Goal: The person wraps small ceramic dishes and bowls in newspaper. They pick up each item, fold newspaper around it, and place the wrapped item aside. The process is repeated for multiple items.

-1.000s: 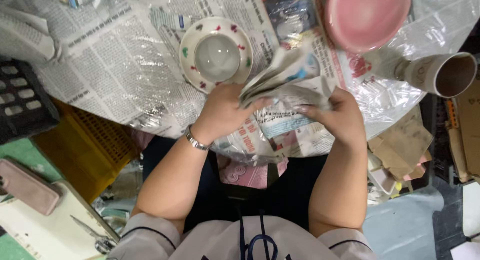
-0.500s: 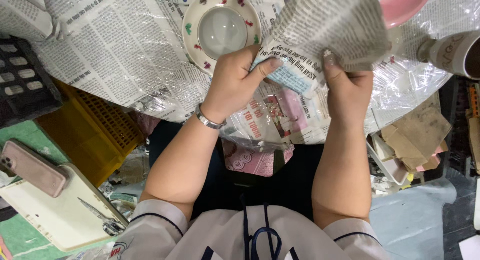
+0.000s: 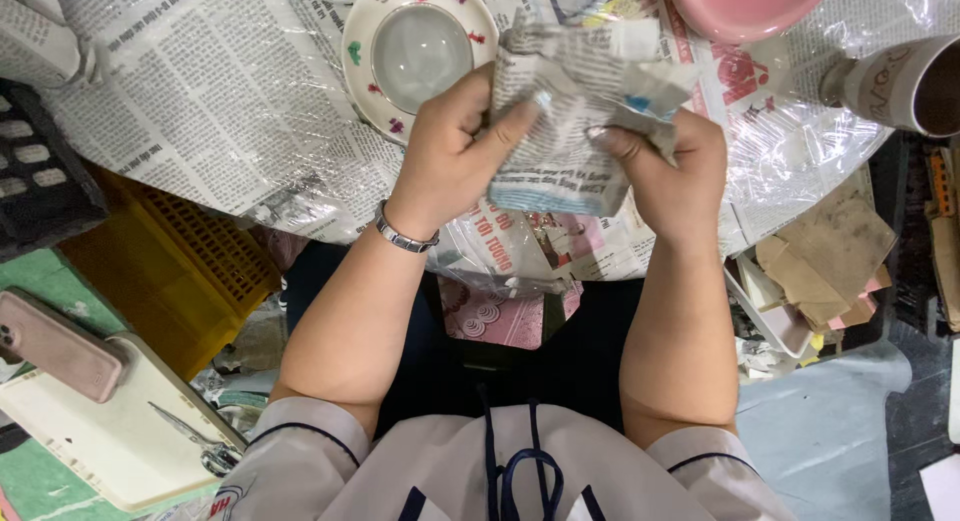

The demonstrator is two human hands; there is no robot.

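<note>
far off my left hand, low down, a pink phone [image 3: 58, 346] lies on a cream board [image 3: 120, 431], scissors [image 3: 190, 443] on the same board nearer my left elbow. above that, a dark keypad thing [image 3: 40, 181] and a yellow crate [image 3: 170, 266] under the table edge, left of my left forearm. newspaper sheets under clear plastic [image 3: 170, 101] cover the table out past both hands.

just beyond my left hand sits a white saucer with small coloured prints [image 3: 372, 56], rim partly hidden by my knuckles. my left hand [image 3: 455, 151] is curled, thumb and fingers pinched on the left side of a crumpled newspaper bundle [image 3: 575, 121]; silver bracelet [image 3: 403, 233] on that wrist. the bundle is held up between both hands, above the table. cannot tell what, if anything, is inside it.

my right hand [image 3: 665, 176] is closed on the bundle's right side, fingers folded into the paper.

beyond my right hand, a pink bowl [image 3: 745, 3], cut off by the frame. further right a brownish cup lying on its side [image 3: 900, 81], mouth facing right. below it, right of my right forearm, a white tray of brown paper scraps [image 3: 825, 266].
</note>
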